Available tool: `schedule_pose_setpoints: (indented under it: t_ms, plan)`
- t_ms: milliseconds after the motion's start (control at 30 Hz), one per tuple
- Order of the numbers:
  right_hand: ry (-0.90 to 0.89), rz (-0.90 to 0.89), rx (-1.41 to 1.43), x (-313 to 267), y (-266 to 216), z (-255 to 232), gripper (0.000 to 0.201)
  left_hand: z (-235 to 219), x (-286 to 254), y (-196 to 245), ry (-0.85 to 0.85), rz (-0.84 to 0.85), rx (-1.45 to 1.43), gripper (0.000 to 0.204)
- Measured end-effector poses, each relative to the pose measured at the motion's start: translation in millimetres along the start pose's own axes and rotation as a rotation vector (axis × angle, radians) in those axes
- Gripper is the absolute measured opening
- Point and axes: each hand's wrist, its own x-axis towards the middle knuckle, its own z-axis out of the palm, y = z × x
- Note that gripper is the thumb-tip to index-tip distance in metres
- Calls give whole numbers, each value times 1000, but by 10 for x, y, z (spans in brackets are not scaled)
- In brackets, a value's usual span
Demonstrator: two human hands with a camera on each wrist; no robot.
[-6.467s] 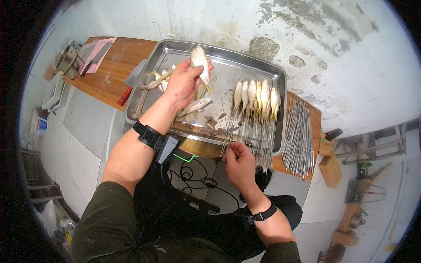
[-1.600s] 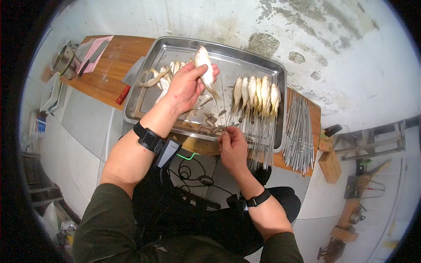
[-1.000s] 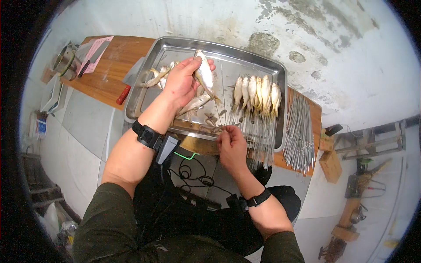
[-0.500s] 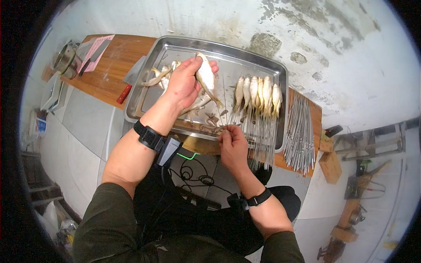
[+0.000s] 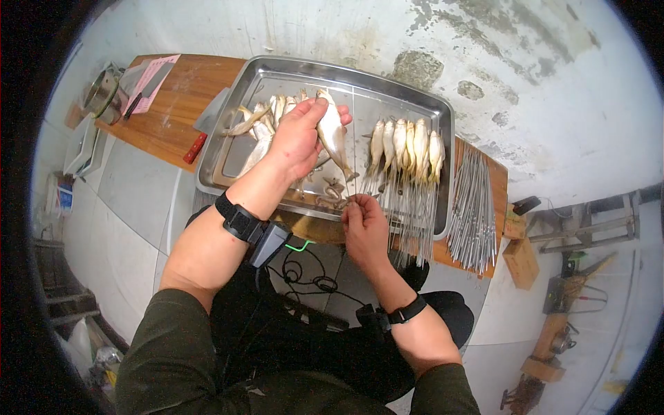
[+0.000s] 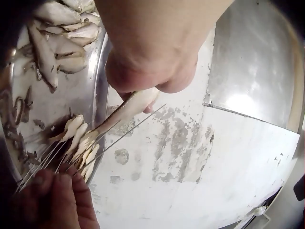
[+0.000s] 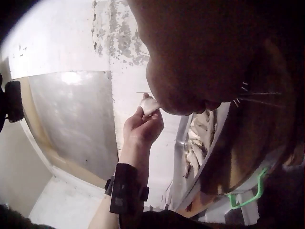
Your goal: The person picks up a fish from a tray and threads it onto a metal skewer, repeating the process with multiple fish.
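Fish hangs tail-down over the steel tray, gripped in the left hand. Right hand pinches a thin skewer at the tray's near rim, its tip at the tail (five skewered fish lie just beside).

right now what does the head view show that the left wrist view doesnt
Only the head view shows the loose bundle of metal skewers on the wooden board, the cleaver and the whole steel tray. Only the left wrist view shows the skewer tip running alongside the held fish. Both show the left hand gripping that fish and the right hand pinching skewers.
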Motion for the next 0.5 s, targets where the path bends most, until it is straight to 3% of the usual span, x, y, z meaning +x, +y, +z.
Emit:
schedule_pose_setpoints:
  t_ms: [300, 500]
  plan:
    - [15, 36, -16, 2, -129, -12, 16, -33, 32, -71, -75, -13, 52, 21]
    - [35, -34, 68, 40, -121, -32, 13, 20, -25, -52, 18, -33, 117, 23]
